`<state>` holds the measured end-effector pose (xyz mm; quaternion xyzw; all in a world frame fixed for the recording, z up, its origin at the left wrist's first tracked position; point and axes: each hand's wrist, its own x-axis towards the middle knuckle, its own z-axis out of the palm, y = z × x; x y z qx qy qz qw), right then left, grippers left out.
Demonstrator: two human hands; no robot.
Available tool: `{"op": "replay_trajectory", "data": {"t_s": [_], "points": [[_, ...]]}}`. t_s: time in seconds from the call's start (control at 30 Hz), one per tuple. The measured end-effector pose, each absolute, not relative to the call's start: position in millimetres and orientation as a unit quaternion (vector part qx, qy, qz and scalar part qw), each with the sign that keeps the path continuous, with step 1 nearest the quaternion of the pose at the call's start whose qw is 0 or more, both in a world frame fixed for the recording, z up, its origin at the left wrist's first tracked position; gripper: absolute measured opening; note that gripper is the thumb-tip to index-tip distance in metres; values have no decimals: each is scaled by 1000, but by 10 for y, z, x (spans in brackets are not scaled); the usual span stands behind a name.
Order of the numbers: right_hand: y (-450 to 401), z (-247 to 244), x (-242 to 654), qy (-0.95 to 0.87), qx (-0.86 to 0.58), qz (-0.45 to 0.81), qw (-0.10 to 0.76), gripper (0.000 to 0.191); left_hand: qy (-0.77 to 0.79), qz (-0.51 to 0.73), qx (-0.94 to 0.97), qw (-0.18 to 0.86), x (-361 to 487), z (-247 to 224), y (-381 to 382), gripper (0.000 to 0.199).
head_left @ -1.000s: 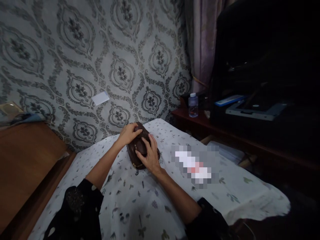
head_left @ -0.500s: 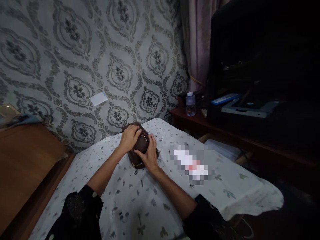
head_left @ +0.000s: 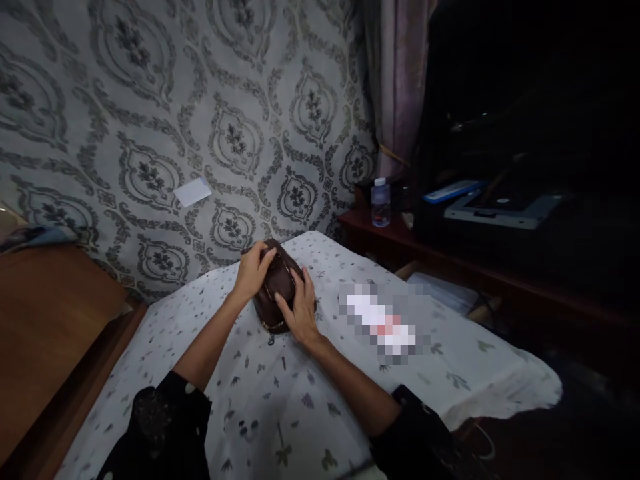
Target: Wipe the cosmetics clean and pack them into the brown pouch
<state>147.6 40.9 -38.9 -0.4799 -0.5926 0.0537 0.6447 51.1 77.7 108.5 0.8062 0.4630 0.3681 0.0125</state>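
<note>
A small dark brown zipped bag [head_left: 281, 281] sits on the patterned white cloth, close to the wall. Metal-coloured zips run across its upper side, and a small pull hangs at its near end. My left hand [head_left: 253, 270] grips the bag's far left part, its fingertips curled over the top and partly hidden. On the bag's right side, my right hand [head_left: 301, 308] holds on with its thumb on the near face and its fingers over the top by a zip. Both hands touch the bag.
White cloth with small plant prints [head_left: 280, 400] covers the surface. A blurred-out item [head_left: 380, 323] lies right of the bag. A clear bottle [head_left: 381, 203] stands on the dark red ledge [head_left: 350, 219]. Left is a brown wooden panel [head_left: 55, 320]; a white card [head_left: 193, 192] is on the wall.
My left hand has shifted slightly left on the bag, and its thumb has moved up. My right thumb and fingers have moved a little on the bag. The whole view has shifted slightly.
</note>
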Motion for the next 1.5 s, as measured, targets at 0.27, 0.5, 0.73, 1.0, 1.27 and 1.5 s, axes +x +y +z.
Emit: {"op": "replay_trajectory", "data": {"t_s": [0.27,0.5,0.73,1.0,1.27,1.5], "points": [[327,-483,1474,-582,-477,40,658,42,461,303,834,0,580,1144,884,11],[398,-504,1487,-589,-482,39,648,45,482,342,807,-3,606,1118,921,11],[463,-490,1508,-590,-474,48,651,43,459,392,797,31,596,1064,972,12],[477,-496,1505,-597,-476,45,644,41,375,347,855,89,561,1099,813,12],[427,-454,1520,-600,-478,57,640,48,366,298,876,101,449,1206,718,12],[355,-401,1501,-618,-490,45,613,56,522,258,810,-64,231,1211,685,14]]}}
